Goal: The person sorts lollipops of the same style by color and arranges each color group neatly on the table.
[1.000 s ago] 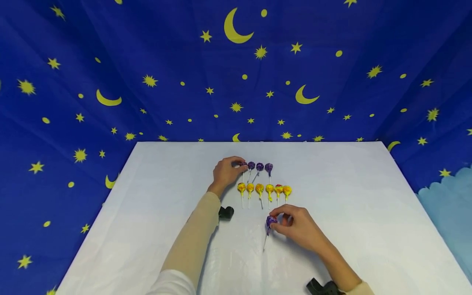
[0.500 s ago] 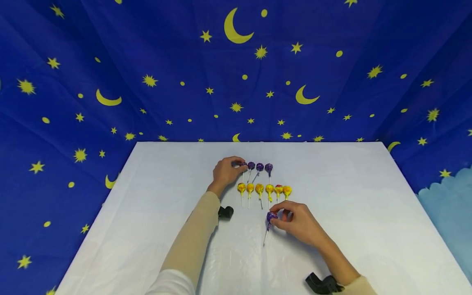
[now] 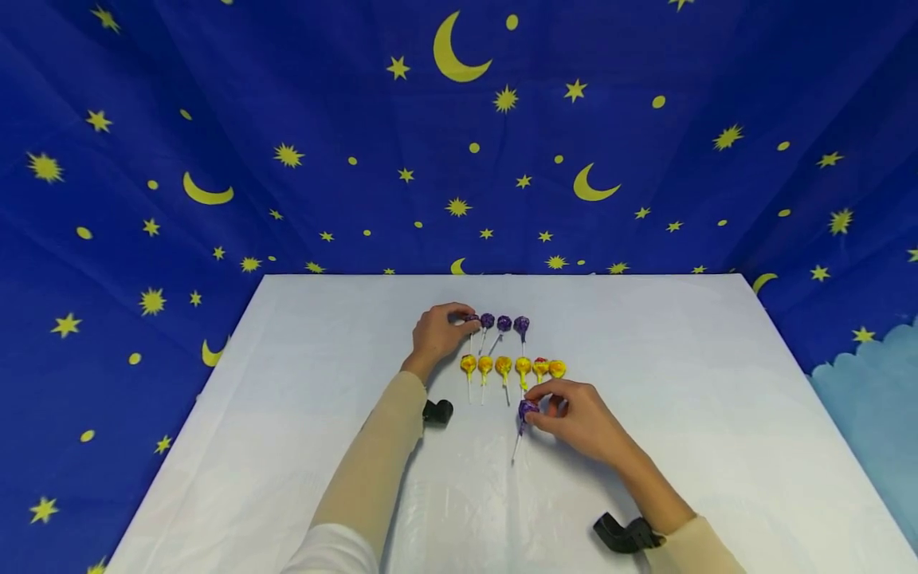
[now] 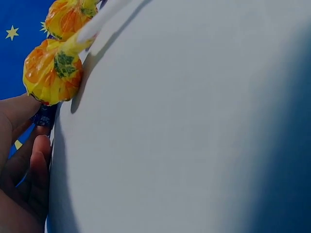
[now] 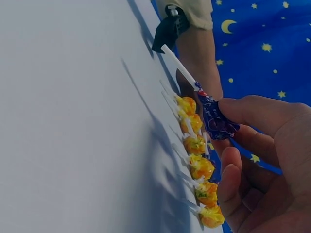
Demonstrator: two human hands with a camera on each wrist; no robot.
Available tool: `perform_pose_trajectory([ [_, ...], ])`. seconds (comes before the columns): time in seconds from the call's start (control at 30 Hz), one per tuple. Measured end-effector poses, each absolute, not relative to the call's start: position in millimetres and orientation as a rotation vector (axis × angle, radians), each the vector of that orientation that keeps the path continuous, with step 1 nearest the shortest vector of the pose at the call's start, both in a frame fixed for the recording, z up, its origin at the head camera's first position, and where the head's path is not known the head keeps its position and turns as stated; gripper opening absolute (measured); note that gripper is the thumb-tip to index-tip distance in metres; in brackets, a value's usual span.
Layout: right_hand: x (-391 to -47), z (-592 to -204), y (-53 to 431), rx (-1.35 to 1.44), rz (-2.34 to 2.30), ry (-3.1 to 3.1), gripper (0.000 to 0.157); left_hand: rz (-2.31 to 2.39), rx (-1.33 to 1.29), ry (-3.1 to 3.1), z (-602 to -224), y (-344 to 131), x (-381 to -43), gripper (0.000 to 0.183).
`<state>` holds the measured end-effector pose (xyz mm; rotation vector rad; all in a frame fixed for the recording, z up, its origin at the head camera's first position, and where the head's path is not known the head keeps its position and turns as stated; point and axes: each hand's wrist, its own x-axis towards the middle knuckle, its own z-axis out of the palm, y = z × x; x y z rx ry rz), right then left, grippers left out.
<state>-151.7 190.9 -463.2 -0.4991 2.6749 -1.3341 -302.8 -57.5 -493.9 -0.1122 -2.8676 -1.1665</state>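
My left hand [image 3: 436, 333] pinches the head of the leftmost purple lollipop [image 4: 44, 115] in the far row. Three other purple lollipops [image 3: 504, 324] lie to its right, heads away from me, sticks toward me. Between thumb and fingertips, my right hand [image 3: 584, 418] holds another purple-wrapped lollipop [image 5: 217, 121] by its head, with the white stick slanting down toward me. That lollipop is just on the near side of the row of yellow lollipops [image 3: 504, 365]. In the right wrist view, its shadow falls on the table, apart from the stick.
The yellow row lies between the purple row and my right hand, which covers the sticks at its right end. A white table [image 3: 688, 359] spreads around both rows. Black wrist mounts [image 3: 624, 532] jut from the sleeves. A blue star-and-moon cloth [image 3: 344, 119] hangs behind the table.
My right hand has moved away from me, toward the yellow row, carrying its purple lollipop. The left hand has stayed at the leftmost purple lollipop.
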Motion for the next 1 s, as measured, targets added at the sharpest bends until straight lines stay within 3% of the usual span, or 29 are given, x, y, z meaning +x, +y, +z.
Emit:
perform_pose_trajectory([
  [1.0, -190.7, -461.8, 198.5, -0.503, -1.367, 2.709, 0.023, -1.188, -0.111, -2.872, -490.7, -60.5, -301.6, 0.024],
])
